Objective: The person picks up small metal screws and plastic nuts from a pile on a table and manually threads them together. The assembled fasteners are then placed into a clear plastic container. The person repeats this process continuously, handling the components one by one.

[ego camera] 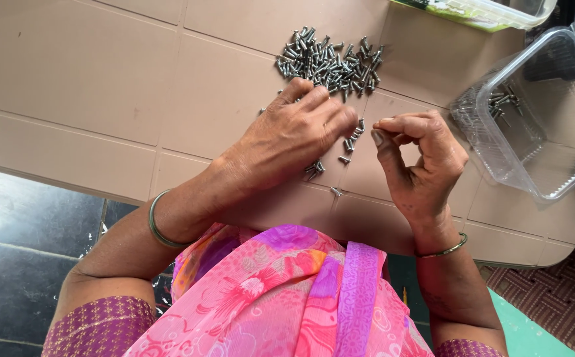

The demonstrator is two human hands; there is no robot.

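A pile of small grey metal screws point(327, 61) lies on the beige plastic table point(82, 99). My left hand point(287, 135) rests palm down just below the pile, its fingertips on several loose screws point(350, 142). My right hand point(419, 165) is held beside it with palm turned up; thumb and forefinger are pinched together, seemingly on a small screw that is hard to make out. A few more screws point(315, 168) lie beneath my left hand.
A clear plastic container point(532, 125) with several screws point(502, 102) inside stands at the right. Another clear container with a green edge point(492, 13) sits at the top right. The table's near edge runs under my wrists; dark floor tiles and a brown mat lie below.
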